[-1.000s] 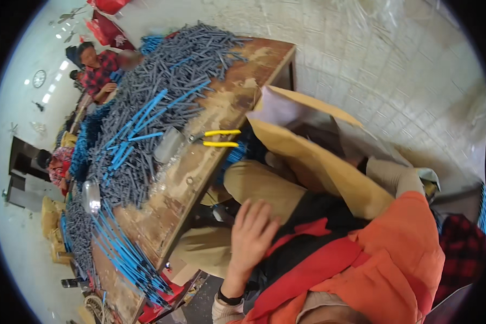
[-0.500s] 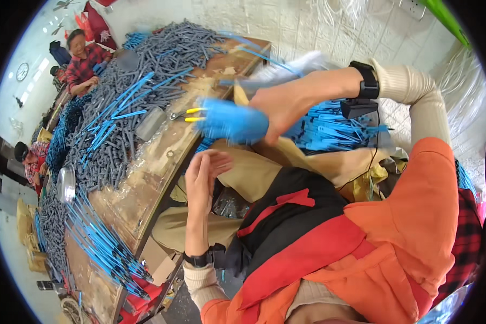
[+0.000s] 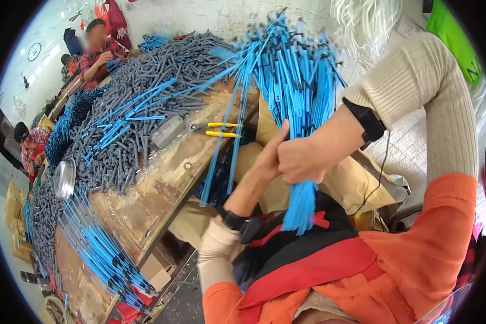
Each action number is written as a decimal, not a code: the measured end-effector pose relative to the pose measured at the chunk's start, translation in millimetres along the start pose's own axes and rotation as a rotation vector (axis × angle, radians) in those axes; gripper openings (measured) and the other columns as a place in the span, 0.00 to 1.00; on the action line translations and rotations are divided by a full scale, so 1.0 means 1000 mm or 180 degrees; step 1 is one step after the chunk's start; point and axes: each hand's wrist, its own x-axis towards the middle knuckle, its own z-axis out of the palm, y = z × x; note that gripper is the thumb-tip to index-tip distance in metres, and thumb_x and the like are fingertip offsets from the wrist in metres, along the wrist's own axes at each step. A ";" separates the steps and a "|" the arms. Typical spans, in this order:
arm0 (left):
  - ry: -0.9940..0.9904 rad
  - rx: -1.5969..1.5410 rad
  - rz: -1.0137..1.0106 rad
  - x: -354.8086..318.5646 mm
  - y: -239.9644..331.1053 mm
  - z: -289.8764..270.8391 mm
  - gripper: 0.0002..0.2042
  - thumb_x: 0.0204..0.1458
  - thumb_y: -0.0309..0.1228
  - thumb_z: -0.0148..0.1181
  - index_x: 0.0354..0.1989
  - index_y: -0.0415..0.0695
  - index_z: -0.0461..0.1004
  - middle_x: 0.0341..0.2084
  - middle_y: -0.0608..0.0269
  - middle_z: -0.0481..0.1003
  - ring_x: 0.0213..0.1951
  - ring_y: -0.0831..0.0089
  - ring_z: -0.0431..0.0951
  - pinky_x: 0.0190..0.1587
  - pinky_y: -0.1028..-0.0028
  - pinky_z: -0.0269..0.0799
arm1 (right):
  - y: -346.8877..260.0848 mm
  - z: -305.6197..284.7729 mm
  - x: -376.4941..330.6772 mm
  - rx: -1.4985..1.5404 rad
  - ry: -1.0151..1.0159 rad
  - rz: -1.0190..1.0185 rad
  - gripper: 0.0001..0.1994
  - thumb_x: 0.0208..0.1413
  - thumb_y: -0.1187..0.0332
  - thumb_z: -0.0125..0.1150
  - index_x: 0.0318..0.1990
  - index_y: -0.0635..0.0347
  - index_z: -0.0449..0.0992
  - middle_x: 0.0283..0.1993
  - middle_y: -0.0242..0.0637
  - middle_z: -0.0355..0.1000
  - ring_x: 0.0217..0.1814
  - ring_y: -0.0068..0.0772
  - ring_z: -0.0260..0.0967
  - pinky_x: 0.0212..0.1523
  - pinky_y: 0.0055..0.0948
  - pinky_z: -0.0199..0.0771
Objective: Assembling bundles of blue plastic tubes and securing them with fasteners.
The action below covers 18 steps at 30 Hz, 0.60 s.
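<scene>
A thick bundle of blue plastic strips with black tips (image 3: 302,92) stands upright in front of me, its upper ends fanned out. My right hand (image 3: 305,159) is closed round the bundle low down, and the blue lower ends stick out below the fist. My left hand (image 3: 267,159) presses against it from the left, thumb up along the strips; its other fingers are mostly hidden. Several loose strips (image 3: 235,135) hang down left of the bundle, over the table edge. Yellow-handled pliers (image 3: 224,130) lie on the table behind those strips.
A wooden table (image 3: 129,216) carries a big heap of grey plastic parts (image 3: 140,97). Blue strips (image 3: 105,248) lie at its near left end, by a round metal dish (image 3: 65,179). A clear block (image 3: 167,132) sits beside the heap. A co-worker (image 3: 100,51) sits at the far left.
The blue bundle has swung from lying sideways to upright, with its strips fanned out at the top. My left hand, open and apart before, has moved up and right onto it.
</scene>
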 end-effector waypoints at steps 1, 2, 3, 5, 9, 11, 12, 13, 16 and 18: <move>-0.0544 -0.0042 0.0333 0.025 -0.002 -0.010 0.36 0.54 0.66 0.46 0.52 0.42 0.73 0.48 0.57 0.77 0.49 0.63 0.77 0.52 0.61 0.72 | 0.013 0.009 -0.011 -0.0131 -0.0004 -0.0080 0.15 0.39 0.63 0.66 0.38 0.53 0.78 0.38 0.36 0.76 0.42 0.41 0.72 0.48 0.40 0.70; -0.1092 -0.0085 0.0658 0.051 -0.002 -0.017 0.36 0.53 0.66 0.47 0.51 0.42 0.74 0.48 0.57 0.77 0.49 0.63 0.77 0.52 0.61 0.73 | 0.018 0.007 0.004 -0.0251 -0.0015 -0.0164 0.15 0.39 0.63 0.66 0.38 0.53 0.78 0.38 0.35 0.76 0.43 0.41 0.71 0.48 0.39 0.70; -0.1165 0.0004 0.0885 0.076 -0.002 -0.011 0.36 0.50 0.69 0.47 0.44 0.45 0.76 0.41 0.61 0.78 0.49 0.66 0.75 0.52 0.64 0.71 | 0.024 0.013 0.001 -0.0370 -0.0054 -0.0174 0.15 0.39 0.63 0.67 0.38 0.52 0.78 0.39 0.35 0.76 0.43 0.40 0.71 0.49 0.39 0.69; -0.1120 0.0002 0.1149 0.102 -0.002 -0.003 0.35 0.47 0.72 0.48 0.37 0.48 0.78 0.35 0.65 0.79 0.49 0.69 0.74 0.52 0.67 0.70 | 0.047 0.024 0.003 -0.0609 -0.0044 -0.0401 0.15 0.38 0.62 0.67 0.38 0.52 0.78 0.40 0.35 0.76 0.44 0.39 0.71 0.50 0.38 0.69; -0.1476 -0.0539 0.1401 0.129 -0.002 0.043 0.36 0.53 0.65 0.48 0.51 0.41 0.70 0.44 0.59 0.76 0.49 0.67 0.75 0.51 0.65 0.72 | 0.076 0.083 -0.049 -0.0943 -0.0102 -0.0623 0.16 0.38 0.62 0.68 0.38 0.50 0.79 0.41 0.33 0.76 0.45 0.36 0.70 0.52 0.37 0.68; -0.1161 -0.0855 0.1462 0.145 0.014 0.016 0.35 0.53 0.65 0.48 0.49 0.41 0.70 0.44 0.59 0.76 0.50 0.69 0.74 0.52 0.67 0.71 | 0.128 0.105 -0.020 -0.1112 0.0270 -0.1048 0.14 0.39 0.62 0.66 0.37 0.48 0.79 0.42 0.32 0.75 0.47 0.35 0.69 0.55 0.38 0.66; -0.1561 -0.0922 0.1474 0.167 0.017 0.041 0.34 0.55 0.63 0.49 0.52 0.41 0.68 0.46 0.59 0.75 0.51 0.69 0.74 0.52 0.66 0.71 | 0.131 0.120 -0.053 -0.1087 0.0284 -0.0943 0.12 0.40 0.63 0.65 0.37 0.46 0.79 0.42 0.31 0.74 0.49 0.34 0.68 0.57 0.38 0.64; -0.1740 -0.1079 0.1587 0.182 0.026 0.043 0.33 0.57 0.61 0.49 0.56 0.42 0.65 0.47 0.60 0.73 0.52 0.69 0.73 0.52 0.66 0.71 | 0.147 0.128 -0.058 -0.1142 0.0437 -0.1040 0.11 0.41 0.63 0.63 0.36 0.44 0.78 0.42 0.29 0.73 0.50 0.33 0.67 0.60 0.38 0.62; -0.1857 -0.1045 0.2013 0.207 0.020 0.048 0.32 0.60 0.56 0.49 0.62 0.42 0.61 0.54 0.60 0.69 0.56 0.70 0.70 0.53 0.67 0.70 | 0.189 0.162 -0.062 -0.0968 0.0893 -0.1109 0.03 0.46 0.68 0.58 0.30 0.45 0.75 0.39 0.33 0.72 0.49 0.35 0.67 0.64 0.41 0.60; -0.1685 -0.0616 0.2298 0.184 -0.010 0.046 0.32 0.61 0.50 0.51 0.67 0.42 0.55 0.62 0.62 0.62 0.61 0.72 0.66 0.56 0.68 0.67 | 0.204 0.173 -0.064 -0.0870 0.1170 -0.1105 0.03 0.48 0.70 0.55 0.27 0.46 0.73 0.38 0.34 0.72 0.48 0.36 0.67 0.66 0.42 0.59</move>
